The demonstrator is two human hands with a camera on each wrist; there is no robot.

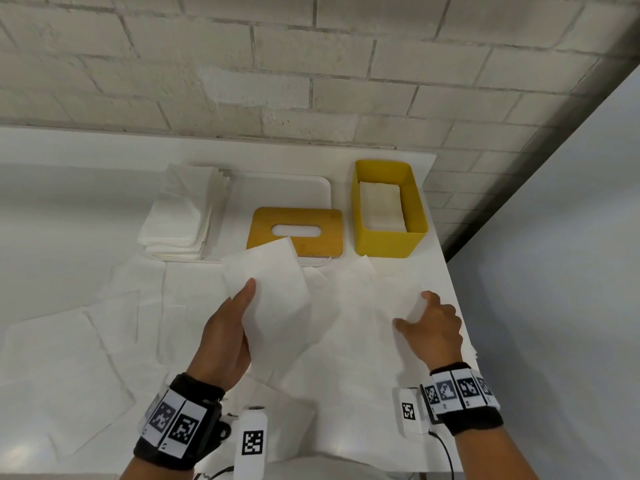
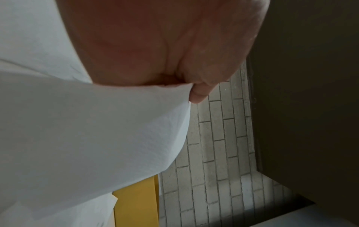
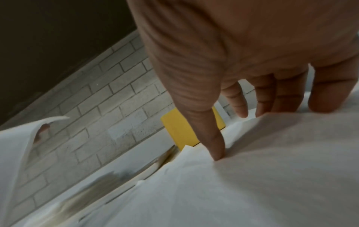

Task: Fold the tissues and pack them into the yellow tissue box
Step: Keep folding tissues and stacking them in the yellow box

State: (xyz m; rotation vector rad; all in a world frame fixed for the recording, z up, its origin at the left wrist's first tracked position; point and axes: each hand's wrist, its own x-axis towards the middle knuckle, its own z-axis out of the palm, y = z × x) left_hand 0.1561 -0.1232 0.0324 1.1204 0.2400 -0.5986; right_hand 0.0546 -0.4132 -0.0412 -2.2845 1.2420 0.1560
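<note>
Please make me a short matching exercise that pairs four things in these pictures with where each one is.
Things:
1. yellow tissue box
2. wooden lid
3. stack of tissues
4. lifted tissue

Places:
A. pinched in the left hand
B. far left of the table
C. far right, open, tissues inside
D. lying flat between stack and box

Pairs: 1-C, 2-D, 3-B, 4-A

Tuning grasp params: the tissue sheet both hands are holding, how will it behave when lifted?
Probably very floppy: the tissue sheet bows and curls between the left hand and right hand. Likely very light, since fingertip pinches lift it. Possibly tear-prone: it looks thin enough to show a finger's shadow in the right wrist view.
</note>
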